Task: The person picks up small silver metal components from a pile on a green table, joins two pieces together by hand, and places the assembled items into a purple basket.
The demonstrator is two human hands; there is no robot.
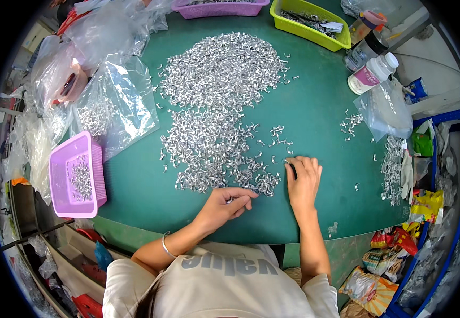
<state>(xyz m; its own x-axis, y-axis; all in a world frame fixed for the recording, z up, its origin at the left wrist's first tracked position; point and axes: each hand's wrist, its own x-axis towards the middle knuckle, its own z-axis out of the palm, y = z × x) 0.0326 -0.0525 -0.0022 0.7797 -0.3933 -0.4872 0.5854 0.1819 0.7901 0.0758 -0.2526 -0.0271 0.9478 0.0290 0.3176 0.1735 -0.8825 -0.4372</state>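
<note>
A large heap of small curved silver metal clips [217, 100] covers the middle of the green table [315, 116]. My left hand [227, 204] rests at the heap's near edge with the fingers curled, pinching a clip between thumb and fingertips. My right hand [303, 183] lies palm down on the table just right of the heap, fingers pressed on something dark that is mostly hidden under them. A few loose clips [278, 132] lie scattered beyond the right hand.
A pink basket [76, 175] holding some clips sits at the left edge. Clear plastic bags [108, 100] lie at the far left, another bag [386, 108] at the right. A lime tray [307, 21], a purple tray [219, 8] and white bottles [373, 74] stand at the back.
</note>
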